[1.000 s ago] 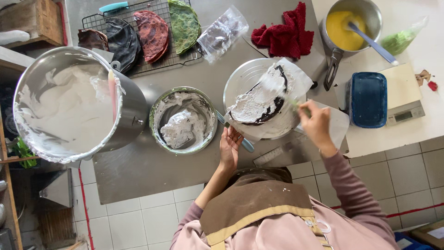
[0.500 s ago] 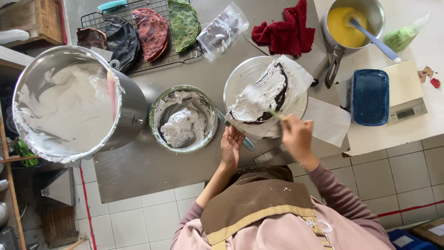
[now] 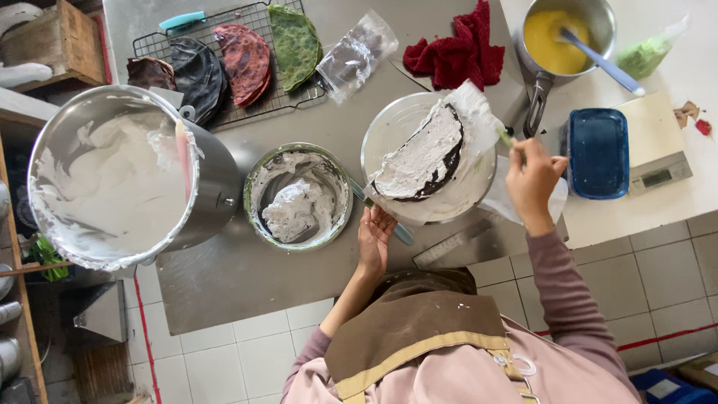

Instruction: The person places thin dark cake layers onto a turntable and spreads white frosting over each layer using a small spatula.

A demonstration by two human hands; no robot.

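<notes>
A glass bowl (image 3: 389, 127) lined with white film holds a dark crepe (image 3: 449, 161) spread with white cream. My right hand (image 3: 532, 183) is at the bowl's right rim, closed on a thin green-handled tool (image 3: 508, 139) whose tip points at the film. My left hand (image 3: 374, 238) rests with its fingers apart against the bowl's near rim, beside a grey-handled knife (image 3: 396, 228) lying on the steel table (image 3: 247, 277). To the left of the glass bowl, a small metal bowl (image 3: 299, 196) holds greyish cream.
A large mixer bowl (image 3: 112, 176) of white cream stands at left. A wire rack (image 3: 299, 93) of dark, red and green crepes, a plastic bag (image 3: 355, 56) and a red cloth (image 3: 452, 52) lie behind. At right are a pot (image 3: 568, 34) of yellow batter, a blue container (image 3: 597, 153) and a scale (image 3: 658, 161).
My right hand swung left toward the bowl's near side with the tool, then back out and up to the right rim. My left hand stayed by the near rim.
</notes>
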